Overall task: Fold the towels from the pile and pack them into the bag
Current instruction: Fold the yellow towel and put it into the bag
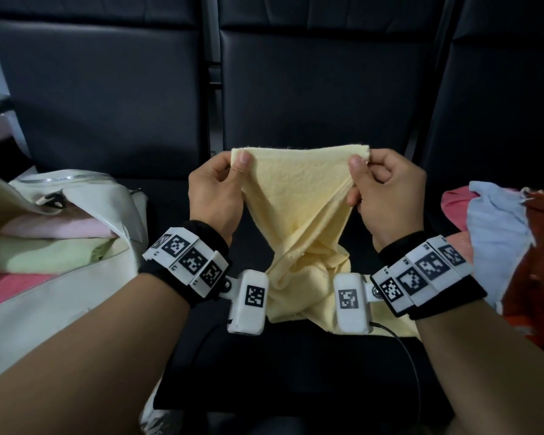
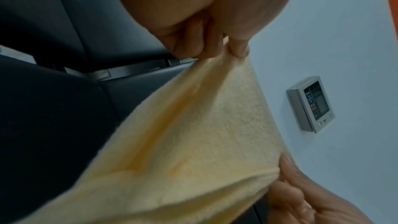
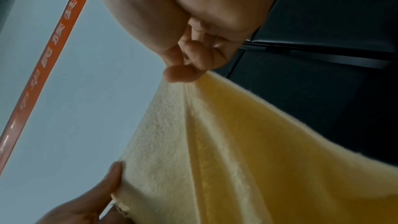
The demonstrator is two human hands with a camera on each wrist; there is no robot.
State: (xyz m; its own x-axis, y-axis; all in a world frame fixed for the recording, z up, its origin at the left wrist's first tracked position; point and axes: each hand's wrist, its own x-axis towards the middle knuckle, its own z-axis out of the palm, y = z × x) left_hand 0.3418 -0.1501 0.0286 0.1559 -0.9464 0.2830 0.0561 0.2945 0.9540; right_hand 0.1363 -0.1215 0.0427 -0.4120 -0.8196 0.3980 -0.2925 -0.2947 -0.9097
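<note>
Both forearms reach up from the bottom corners, left hand point(image 1: 215, 186) and right hand point(image 1: 387, 189) raised mid-frame, thumbs and fingers pinched.

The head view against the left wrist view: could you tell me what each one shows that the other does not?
Only the head view shows the bag with folded towels inside and the unfolded pile. Only the left wrist view shows a wall panel. Both show the yellow towel pinched at its top corners by the left hand and the right hand, above the dark seats.
</note>
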